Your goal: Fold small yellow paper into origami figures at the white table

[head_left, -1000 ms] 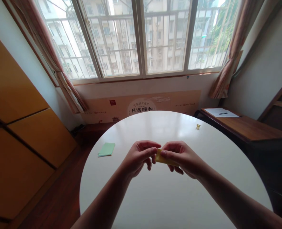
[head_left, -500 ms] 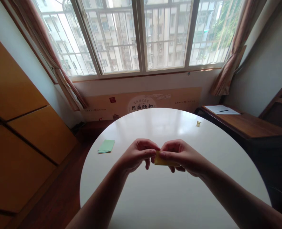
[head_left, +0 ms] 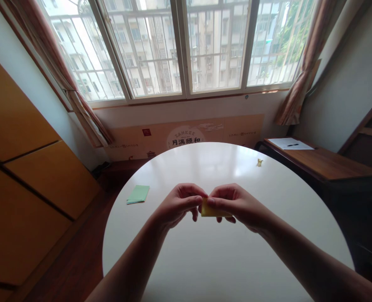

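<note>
A small yellow piece of paper (head_left: pixel 215 210), which looks folded, is held above the white table between my two hands. My right hand (head_left: pixel 231 201) pinches it, thumb on the near face and the other fingers behind. At the paper's upper left corner, my left hand (head_left: pixel 186 201) closes thumb and forefinger on the edge, with its other fingers curled below. The fingertips of both hands nearly meet there. How the far side of the paper lies is hidden by the fingers.
On the round white table (head_left: pixel 179 260), a stack of green paper (head_left: pixel 138 193) lies at left and a small folded yellow paper piece (head_left: pixel 259 162) at far right. Beyond the table stands a wooden desk (head_left: pixel 333 161) bearing a white sheet (head_left: pixel 288 144) and a pen (head_left: pixel 292 145).
Both hands keep their pinch on the yellow paper. My right hand's lower fingers have shifted slightly behind it. The whole view has moved a little.
</note>
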The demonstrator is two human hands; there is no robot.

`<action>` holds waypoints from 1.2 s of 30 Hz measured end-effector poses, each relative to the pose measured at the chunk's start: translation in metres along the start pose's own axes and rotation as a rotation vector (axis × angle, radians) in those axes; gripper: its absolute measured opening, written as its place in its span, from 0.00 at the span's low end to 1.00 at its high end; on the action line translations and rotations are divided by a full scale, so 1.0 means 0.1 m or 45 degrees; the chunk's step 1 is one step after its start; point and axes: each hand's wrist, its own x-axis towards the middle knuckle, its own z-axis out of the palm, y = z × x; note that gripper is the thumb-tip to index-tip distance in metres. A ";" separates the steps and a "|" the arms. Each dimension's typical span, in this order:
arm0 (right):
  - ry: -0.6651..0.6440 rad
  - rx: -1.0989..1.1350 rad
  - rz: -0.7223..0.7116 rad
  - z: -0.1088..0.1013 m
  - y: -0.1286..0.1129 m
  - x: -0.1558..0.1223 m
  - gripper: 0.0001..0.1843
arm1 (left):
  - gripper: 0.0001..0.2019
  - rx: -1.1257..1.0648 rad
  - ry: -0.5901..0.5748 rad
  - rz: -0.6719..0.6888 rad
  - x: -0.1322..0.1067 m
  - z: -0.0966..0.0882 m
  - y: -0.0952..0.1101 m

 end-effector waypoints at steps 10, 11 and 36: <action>0.011 -0.057 -0.029 0.01 0.00 0.00 0.19 | 0.10 -0.026 -0.004 0.026 0.00 0.00 0.00; 0.013 -0.062 -0.034 0.01 0.00 0.00 0.19 | 0.11 -0.020 -0.004 0.026 0.00 0.00 0.00; 0.169 -0.114 -0.204 0.06 -0.05 -0.03 0.16 | 0.15 0.148 0.093 0.010 -0.02 0.00 0.07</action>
